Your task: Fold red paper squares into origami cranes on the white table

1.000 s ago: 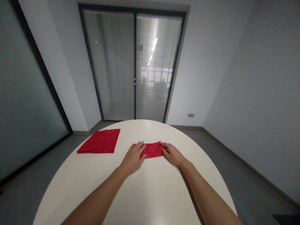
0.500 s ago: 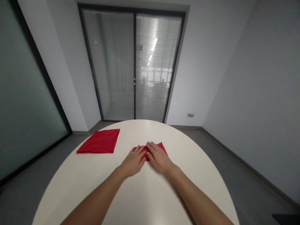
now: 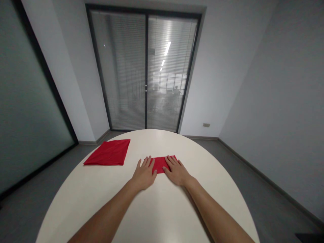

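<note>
A small folded red cloth [image 3: 159, 164] lies flat on the white table, its short ends partly covered by my hands. My left hand [image 3: 144, 173] rests on its left end, fingers spread and pointing away from me. On the right end lies my right hand [image 3: 176, 171], palm down with the fingers stretched out. The middle of the cloth shows between the two hands. Farther left, a larger folded red cloth [image 3: 108, 153] lies flat near the table's edge, apart from both hands.
The round white table [image 3: 152, 216] fills the lower middle. Beyond its far edge stands a dark-framed glass door [image 3: 146, 67] with blinds. A frosted glass panel [image 3: 30, 101] is at the left, and a wall socket [image 3: 206, 125] sits low on the far wall.
My right hand has slid to the right across the small cloth, away from my left hand. More of the cloth's middle now shows, and its top edge looks straighter.
</note>
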The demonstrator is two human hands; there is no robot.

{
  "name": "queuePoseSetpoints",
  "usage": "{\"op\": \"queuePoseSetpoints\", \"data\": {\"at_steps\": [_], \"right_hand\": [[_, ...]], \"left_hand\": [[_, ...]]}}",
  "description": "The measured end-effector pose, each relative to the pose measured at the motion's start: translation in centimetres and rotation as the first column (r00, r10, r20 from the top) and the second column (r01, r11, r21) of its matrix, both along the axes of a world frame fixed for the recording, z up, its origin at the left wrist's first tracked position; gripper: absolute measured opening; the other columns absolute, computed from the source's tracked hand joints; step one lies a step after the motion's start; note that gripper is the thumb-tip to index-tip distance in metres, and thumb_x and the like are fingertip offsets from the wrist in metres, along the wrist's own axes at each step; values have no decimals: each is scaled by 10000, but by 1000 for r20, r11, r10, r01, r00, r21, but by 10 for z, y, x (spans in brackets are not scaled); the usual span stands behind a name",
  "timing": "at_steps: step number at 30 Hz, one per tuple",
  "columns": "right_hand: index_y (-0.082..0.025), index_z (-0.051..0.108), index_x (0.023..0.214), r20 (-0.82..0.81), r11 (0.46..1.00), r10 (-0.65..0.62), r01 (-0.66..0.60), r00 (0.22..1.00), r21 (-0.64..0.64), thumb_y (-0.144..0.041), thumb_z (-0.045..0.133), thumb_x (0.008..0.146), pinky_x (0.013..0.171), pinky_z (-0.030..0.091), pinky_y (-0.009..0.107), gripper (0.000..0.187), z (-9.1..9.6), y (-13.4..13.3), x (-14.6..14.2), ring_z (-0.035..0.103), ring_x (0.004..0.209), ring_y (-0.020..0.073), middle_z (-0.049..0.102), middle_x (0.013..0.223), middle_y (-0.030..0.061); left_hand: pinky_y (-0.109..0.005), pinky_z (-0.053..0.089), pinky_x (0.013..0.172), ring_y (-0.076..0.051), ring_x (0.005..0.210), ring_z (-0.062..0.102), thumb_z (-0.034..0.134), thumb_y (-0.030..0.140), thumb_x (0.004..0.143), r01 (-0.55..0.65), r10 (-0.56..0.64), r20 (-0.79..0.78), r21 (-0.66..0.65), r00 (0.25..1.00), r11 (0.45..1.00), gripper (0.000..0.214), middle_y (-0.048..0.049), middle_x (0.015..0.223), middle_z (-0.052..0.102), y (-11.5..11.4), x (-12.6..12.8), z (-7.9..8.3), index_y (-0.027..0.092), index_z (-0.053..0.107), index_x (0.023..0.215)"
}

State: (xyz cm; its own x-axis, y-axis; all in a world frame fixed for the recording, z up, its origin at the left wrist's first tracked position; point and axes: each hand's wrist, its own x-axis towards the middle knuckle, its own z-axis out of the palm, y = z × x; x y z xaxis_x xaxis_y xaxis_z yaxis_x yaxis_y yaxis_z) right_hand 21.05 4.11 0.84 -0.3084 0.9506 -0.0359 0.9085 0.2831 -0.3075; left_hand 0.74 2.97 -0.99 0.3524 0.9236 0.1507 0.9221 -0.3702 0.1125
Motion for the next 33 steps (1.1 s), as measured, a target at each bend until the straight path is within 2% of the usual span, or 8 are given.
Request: {"op": "queuePoseSetpoints", "data": {"at_steps": [4,7,10,12,14,17,22,33], "right_hand": [[-170,251,1586,-4,999,-42,42,999,13,-535,299,1001,1209,88,586,692,-1,4,9,129,1538,311,185,1654,100],[-170,316,1566,-1,996,-56,56,998,68,-525,347,985,1196,107,595,681,0,4,8,201,1515,333,254,1637,123],[-147,427,1511,6,985,-74,72,997,159,-517,425,955,1183,139,588,668,2,2,4,315,1450,364,378,1580,166],[-144,477,1480,7,977,-78,75,997,201,-522,466,937,1171,170,577,661,3,1,3,368,1404,379,433,1542,180],[-155,500,1464,12,973,-74,69,997,220,-549,482,928,1157,198,571,666,4,0,2,400,1370,389,462,1517,182],[-174,513,1459,28,975,-53,46,998,218,-600,486,918,1138,243,557,688,6,-1,4,427,1340,392,482,1497,183],[-159,495,1475,23,987,30,-33,999,154,-601,489,921,1123,294,534,709,9,0,14,404,1370,402,406,1549,199],[-238,421,1523,-48,976,195,-189,980,109,-660,477,925,1196,199,553,734,4,6,34,260,1489,374,312,1615,140]], "left_hand": [[-566,189,1202,-346,1501,260,333,370,991,-123,123,14,34,992,992,593,-221,1594,315,1,2,-2,69,388,1499],[-554,178,1211,-345,1510,231,382,262,959,-176,169,68,110,983,978,580,-223,1600,303,0,4,1,55,375,1500],[-488,184,1233,-273,1520,227,394,146,922,12,-34,139,153,990,988,601,-148,1625,293,-1,6,7,117,363,1521],[-461,245,1220,-233,1482,328,375,199,967,156,-175,187,113,967,981,547,-98,1592,381,-2,7,9,188,396,1513],[-480,294,1195,-242,1441,402,361,323,1011,189,-197,217,57,956,980,490,-86,1543,463,-4,9,9,221,453,1481],[-534,285,1187,-287,1436,405,361,408,1018,121,-126,213,36,969,992,485,-96,1519,492,-6,10,9,212,527,1429],[-573,254,1195,-349,1443,380,421,449,988,59,-64,190,31,980,998,512,-84,1520,492,-5,8,8,217,537,1429],[-582,311,1156,-372,1400,425,385,455,1001,3,-16,226,57,974,998,498,-114,1500,513,1,3,1,215,590,1386]]}}
